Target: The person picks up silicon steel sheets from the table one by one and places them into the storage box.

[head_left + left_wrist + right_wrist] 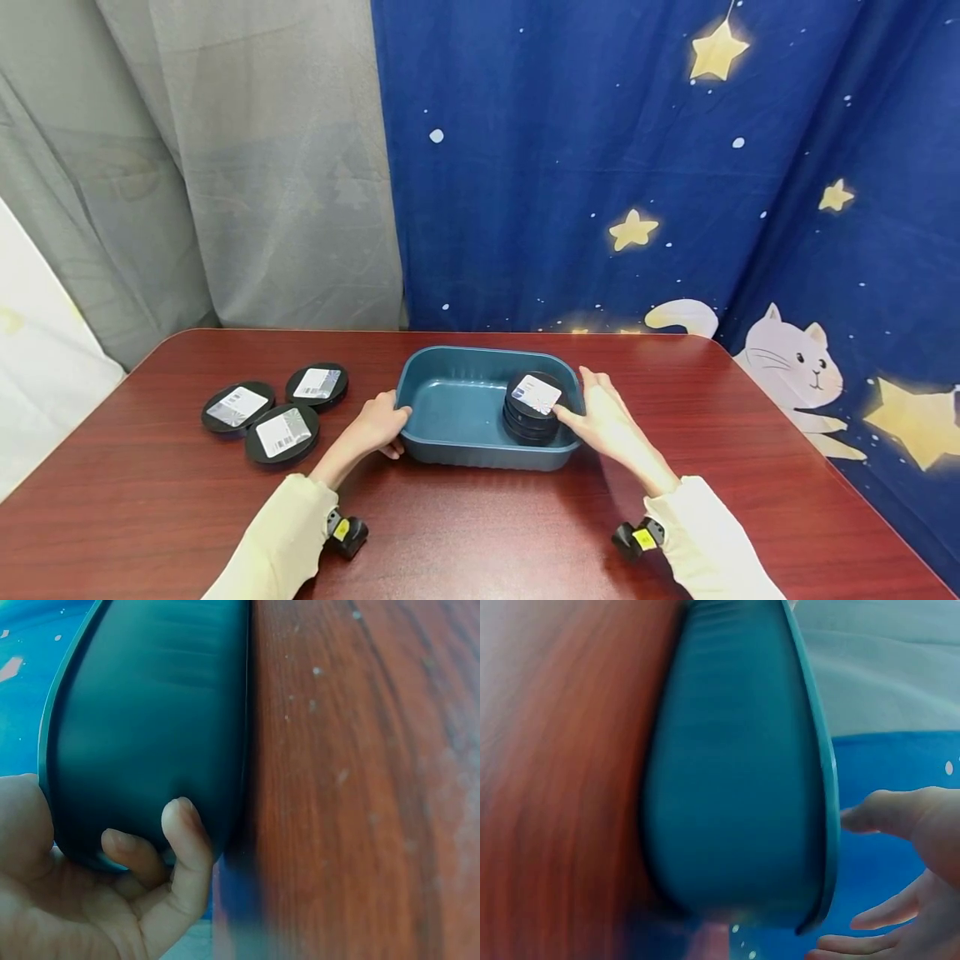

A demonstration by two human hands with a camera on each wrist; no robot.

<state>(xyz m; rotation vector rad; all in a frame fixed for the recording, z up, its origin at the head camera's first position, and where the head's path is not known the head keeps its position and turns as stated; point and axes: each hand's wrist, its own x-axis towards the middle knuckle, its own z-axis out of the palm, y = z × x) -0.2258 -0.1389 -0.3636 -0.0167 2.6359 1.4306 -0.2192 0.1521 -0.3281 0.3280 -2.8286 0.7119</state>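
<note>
A teal plastic bin (457,452) sits on the table, long side toward me. My left hand (377,423) grips its left end, the thumb over the rim and the fingers curled against the outer wall, as the left wrist view shows with the bin's side (150,742). Inside the right end stands a stack of round flat black discs (534,408), the top one bearing a white label. My right hand (606,417) is at the bin's right rim, thumb reaching inward near the stack. In the right wrist view its fingers (889,909) are extended, apart from the bin wall (735,772).
Three more black discs lie on the table to the left: one disc (238,407) farthest left, one nearer disc (282,434), one farther disc (317,384). The reddish wooden table (465,542) ends at a blue starry curtain (525,167) and a grey curtain (285,167).
</note>
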